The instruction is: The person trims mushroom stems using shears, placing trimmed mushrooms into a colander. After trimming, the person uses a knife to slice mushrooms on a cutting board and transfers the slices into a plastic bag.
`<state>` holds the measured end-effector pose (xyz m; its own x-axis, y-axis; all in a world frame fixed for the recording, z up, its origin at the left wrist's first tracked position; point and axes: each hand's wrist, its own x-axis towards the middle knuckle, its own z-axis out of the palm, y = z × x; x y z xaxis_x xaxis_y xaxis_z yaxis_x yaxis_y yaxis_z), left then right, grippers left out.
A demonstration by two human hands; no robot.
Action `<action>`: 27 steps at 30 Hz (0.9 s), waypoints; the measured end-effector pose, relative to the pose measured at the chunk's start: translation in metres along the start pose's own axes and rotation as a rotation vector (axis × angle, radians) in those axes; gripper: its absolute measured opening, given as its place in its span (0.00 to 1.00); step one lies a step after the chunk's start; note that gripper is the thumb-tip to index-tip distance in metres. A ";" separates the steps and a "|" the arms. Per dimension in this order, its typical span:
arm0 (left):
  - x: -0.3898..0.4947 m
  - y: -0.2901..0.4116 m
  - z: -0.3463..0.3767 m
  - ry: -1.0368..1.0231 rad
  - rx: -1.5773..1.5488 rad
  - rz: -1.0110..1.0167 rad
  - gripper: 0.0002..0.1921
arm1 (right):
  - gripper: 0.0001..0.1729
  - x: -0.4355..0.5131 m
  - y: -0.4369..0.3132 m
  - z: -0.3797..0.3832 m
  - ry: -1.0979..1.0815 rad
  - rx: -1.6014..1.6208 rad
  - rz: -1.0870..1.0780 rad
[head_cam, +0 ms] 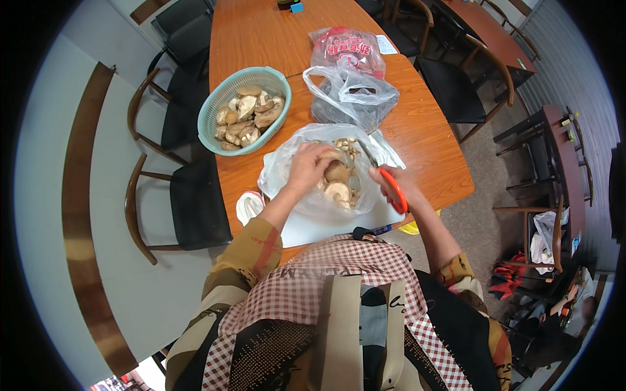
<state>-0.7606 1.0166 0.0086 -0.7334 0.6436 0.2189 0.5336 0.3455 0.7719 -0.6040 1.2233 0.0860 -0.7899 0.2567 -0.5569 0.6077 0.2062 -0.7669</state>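
An open clear plastic bag (279, 171) with several brown mushrooms (338, 191) and cut stem pieces in it lies on a white board (298, 229). My left hand (309, 166) reaches into the bag and holds a mushroom, partly hidden by the fingers. Scissors with red-orange handles (395, 190) are in my right hand (398, 184), their blades pointing up and left over the bag's right side. Whether the blades are apart is hard to tell. Up and left of the bag, a light blue-green plastic basket (206, 128) holds more mushrooms.
Beyond the bag are a knotted clear bag (352, 100) with dark contents and a red-printed bag (347, 49). A white cloth (250, 207) lies at the wooden table's (430, 146) left edge, a blue marker (381, 229) at the near edge. Chairs (195, 210) flank the table.
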 end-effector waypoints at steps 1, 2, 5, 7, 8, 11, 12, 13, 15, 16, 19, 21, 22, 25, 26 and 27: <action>0.000 0.010 -0.009 0.089 0.037 -0.021 0.16 | 0.36 -0.008 0.008 0.004 -0.022 0.019 0.012; 0.003 0.013 -0.012 0.100 -0.224 -0.171 0.14 | 0.35 -0.015 0.015 0.006 -0.045 0.039 0.023; 0.007 0.036 -0.030 0.177 -0.902 -0.508 0.13 | 0.32 -0.032 0.029 0.016 -0.087 0.123 -0.057; 0.005 0.042 -0.035 0.194 -1.009 -0.552 0.15 | 0.31 -0.042 0.026 0.024 -0.061 0.136 -0.113; 0.003 0.044 -0.038 0.203 -1.063 -0.574 0.17 | 0.30 -0.047 0.025 0.027 -0.048 0.142 -0.141; -0.005 0.054 -0.037 0.223 -1.238 -0.698 0.23 | 0.34 -0.050 0.036 0.033 -0.035 0.010 -0.228; -0.010 0.057 -0.035 0.251 -1.302 -0.717 0.25 | 0.35 -0.050 0.035 0.035 -0.028 -0.033 -0.253; -0.015 0.053 -0.031 0.228 -1.382 -0.705 0.28 | 0.36 -0.051 0.033 0.034 -0.048 -0.058 -0.231; -0.023 0.055 -0.021 0.252 -1.401 -0.715 0.29 | 0.33 -0.051 0.031 0.039 -0.069 -0.072 -0.253; -0.027 0.057 -0.015 0.264 -1.411 -0.720 0.30 | 0.31 -0.052 0.030 0.041 -0.080 -0.080 -0.264; -0.034 0.068 0.000 0.313 -1.329 -0.694 0.30 | 0.32 -0.048 0.028 0.046 -0.044 -0.189 -0.336; -0.040 0.076 0.003 0.326 -1.311 -0.623 0.27 | 0.31 -0.044 0.025 0.049 -0.036 -0.161 -0.322; -0.043 0.075 0.008 0.357 -1.264 -0.575 0.26 | 0.31 -0.043 0.025 0.051 -0.033 -0.147 -0.315; -0.052 0.059 0.024 0.399 -1.054 -0.395 0.25 | 0.35 -0.033 0.030 0.054 -0.080 0.011 -0.274; -0.054 0.052 0.027 0.384 -0.939 -0.314 0.24 | 0.32 -0.032 0.032 0.054 -0.134 0.072 -0.240; -0.057 0.046 0.029 0.370 -0.822 -0.235 0.24 | 0.30 -0.031 0.032 0.054 -0.192 0.132 -0.205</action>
<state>-0.6824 1.0156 0.0144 -0.9479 0.3106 0.0702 -0.0080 -0.2436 0.9698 -0.5645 1.1716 0.0613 -0.9038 0.0371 -0.4264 0.4278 0.1080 -0.8974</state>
